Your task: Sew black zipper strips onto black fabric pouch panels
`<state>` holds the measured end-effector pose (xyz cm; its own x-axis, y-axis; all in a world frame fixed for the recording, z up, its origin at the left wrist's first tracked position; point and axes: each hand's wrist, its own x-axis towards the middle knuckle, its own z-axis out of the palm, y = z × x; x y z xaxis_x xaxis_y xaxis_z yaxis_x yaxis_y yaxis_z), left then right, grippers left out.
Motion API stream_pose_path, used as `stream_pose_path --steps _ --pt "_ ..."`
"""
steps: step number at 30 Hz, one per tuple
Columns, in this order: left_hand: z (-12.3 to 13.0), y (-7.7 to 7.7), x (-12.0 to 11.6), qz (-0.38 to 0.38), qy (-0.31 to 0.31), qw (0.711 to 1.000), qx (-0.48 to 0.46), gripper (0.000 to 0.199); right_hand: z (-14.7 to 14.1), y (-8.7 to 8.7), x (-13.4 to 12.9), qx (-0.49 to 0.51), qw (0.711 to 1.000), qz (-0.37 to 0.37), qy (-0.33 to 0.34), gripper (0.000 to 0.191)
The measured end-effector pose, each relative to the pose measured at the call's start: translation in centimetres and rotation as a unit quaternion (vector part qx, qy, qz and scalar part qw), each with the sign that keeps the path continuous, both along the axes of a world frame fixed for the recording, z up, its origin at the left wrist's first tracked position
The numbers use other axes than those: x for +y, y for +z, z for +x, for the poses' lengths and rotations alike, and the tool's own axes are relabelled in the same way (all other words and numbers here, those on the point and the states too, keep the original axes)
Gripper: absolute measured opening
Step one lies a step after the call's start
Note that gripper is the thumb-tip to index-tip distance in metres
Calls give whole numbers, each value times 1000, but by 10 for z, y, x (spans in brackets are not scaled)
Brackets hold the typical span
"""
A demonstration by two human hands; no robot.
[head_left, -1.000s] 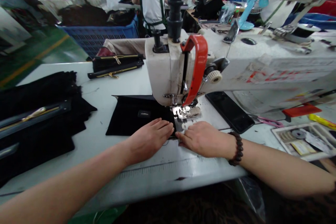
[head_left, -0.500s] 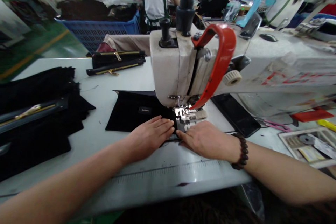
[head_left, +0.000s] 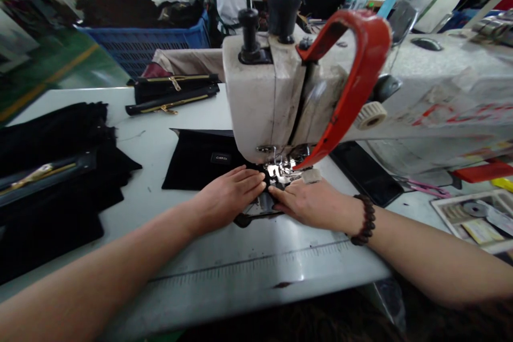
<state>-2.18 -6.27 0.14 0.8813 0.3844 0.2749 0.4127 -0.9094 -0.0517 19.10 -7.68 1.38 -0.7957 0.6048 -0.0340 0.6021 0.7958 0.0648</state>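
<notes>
Matte black fabric panel (head_left: 192,163): laid flat on the pale grey-white table (head_left: 148,171), with its right side tucked under the worn white sewing machine head (head_left: 250,101); a small dark rectangular label with pale lettering (head_left: 220,158) is borne on its upper face.
Shift of the panel: compared with a second ago, it has been slid a little away from the wearer, and both hands have been carried along with it; the camera view has been moved slightly too.
Shiny metal bed plate (head_left: 263,204): more of it has been uncovered on the near side of the panel.
Bright metal presser foot (head_left: 276,171): placed just beside the fingertips, at the panel's right edge; the needle cannot be made out clearly.
Meaning of the shift: it is judged that the right edge has been fed farther past the foot, and that only a short stretch of it is left on the near side.
Bare left hand (head_left: 226,195): fingers straight and held together, pressed flat on the panel; nothing is gripped.
Bare right hand (head_left: 308,200): index fingertip set close to the panel's near right corner, the other fingers partly hidden; whether fabric is pinched cannot be told.
Brown beaded bracelet (head_left: 366,219): worn on the right wrist.
Stacked black fabric pieces (head_left: 72,123): piled well apart, at the left.
</notes>
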Motion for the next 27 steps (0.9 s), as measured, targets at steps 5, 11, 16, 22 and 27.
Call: stream_pose_path --steps 5,11,16,22,27 --pt "4 6 7 20 2 1000 9 25 -1 -1 5 4 1000 -6 -23 30" --pt "5 5 15 38 11 999 6 29 -1 -7 8 24 999 30 -26 33" --pt "2 1 21 38 28 999 8 28 -1 -13 9 21 1000 16 -16 37" --pt "3 -2 26 -15 80 996 21 28 -1 -14 9 29 999 20 -17 36" --pt "4 -5 28 -59 112 992 20 28 -1 -12 8 22 999 26 -14 35"
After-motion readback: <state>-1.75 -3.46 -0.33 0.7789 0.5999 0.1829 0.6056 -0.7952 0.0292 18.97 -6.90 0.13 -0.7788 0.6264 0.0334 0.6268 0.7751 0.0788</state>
